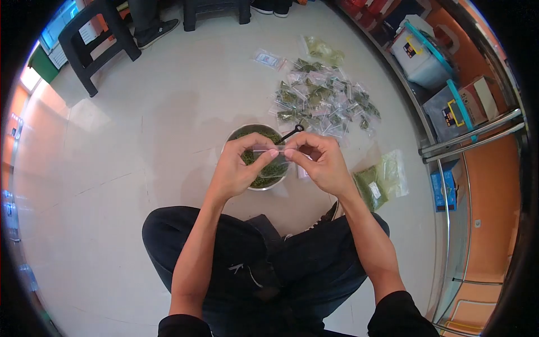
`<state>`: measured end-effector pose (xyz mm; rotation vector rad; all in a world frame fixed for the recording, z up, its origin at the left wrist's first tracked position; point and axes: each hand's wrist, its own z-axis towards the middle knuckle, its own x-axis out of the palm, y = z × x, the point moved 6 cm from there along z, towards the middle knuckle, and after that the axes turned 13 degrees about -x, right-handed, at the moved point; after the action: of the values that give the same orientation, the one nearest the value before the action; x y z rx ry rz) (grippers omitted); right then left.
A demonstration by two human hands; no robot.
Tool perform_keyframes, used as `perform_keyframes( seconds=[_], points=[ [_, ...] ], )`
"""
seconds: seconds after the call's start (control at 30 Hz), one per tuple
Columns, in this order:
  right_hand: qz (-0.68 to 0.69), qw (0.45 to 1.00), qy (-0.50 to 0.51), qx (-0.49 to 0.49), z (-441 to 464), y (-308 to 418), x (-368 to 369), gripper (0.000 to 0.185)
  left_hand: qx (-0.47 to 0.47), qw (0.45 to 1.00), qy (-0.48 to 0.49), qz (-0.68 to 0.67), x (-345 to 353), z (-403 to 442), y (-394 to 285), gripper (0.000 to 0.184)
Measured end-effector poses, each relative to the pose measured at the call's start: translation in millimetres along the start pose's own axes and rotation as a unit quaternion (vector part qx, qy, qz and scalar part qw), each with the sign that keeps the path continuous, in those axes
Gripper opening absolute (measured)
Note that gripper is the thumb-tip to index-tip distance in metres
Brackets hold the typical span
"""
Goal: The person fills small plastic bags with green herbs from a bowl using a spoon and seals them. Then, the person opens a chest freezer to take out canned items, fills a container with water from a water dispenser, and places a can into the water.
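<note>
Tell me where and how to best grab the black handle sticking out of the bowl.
Probably best to pinch the black handle near its ringed outer end, coming from the far right: it slants out past the rim of the bowl there, and the wider tip should resist slipping. The right hand is nearest, but likely should release the clear bag first.

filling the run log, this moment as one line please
left hand: pinching clear bag; right hand: same bag; bowl: green bits, below hands; packets: piled beyond bowl
</note>
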<state>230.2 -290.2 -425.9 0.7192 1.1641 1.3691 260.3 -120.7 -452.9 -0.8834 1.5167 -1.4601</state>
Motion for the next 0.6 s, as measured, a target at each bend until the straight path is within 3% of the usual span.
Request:
perform_keyframes(
  seconds=[0.07,0.17,0.27,0.47,0.6],
  points=[
    [0.034,0.999,-0.036,-0.014,0.4,-2.0,3.1,0.009,0.024,0.999,-0.014,0.021,-2.3,-0.3,-2.0,0.010],
    [-0.034,0.999,-0.016,0.010,1.2,0.0,2.1,0.008,0.025,0.999,-0.029,0.033,-3.9,-1.3,-7.9,0.007],
    [-0.073,0.995,-0.043,-0.054,5.2,9.3,-2.9,0.010,-0.008,0.999,-0.030,-0.033,-4.4,1.1,1.6,0.005],
    [-0.038,0.998,-0.040,0.028,1.5,-3.5,-11.5,0.008,0.028,0.998,-0.057,-0.006,-13.6,-0.2,0.1,0.008],
    [-0.028,0.999,-0.027,0.019,0.6,-0.6,-13.0,0.008,0.010,0.997,-0.029,-0.064,-7.9,-0.6,-3.6,0.010]
  ],
)
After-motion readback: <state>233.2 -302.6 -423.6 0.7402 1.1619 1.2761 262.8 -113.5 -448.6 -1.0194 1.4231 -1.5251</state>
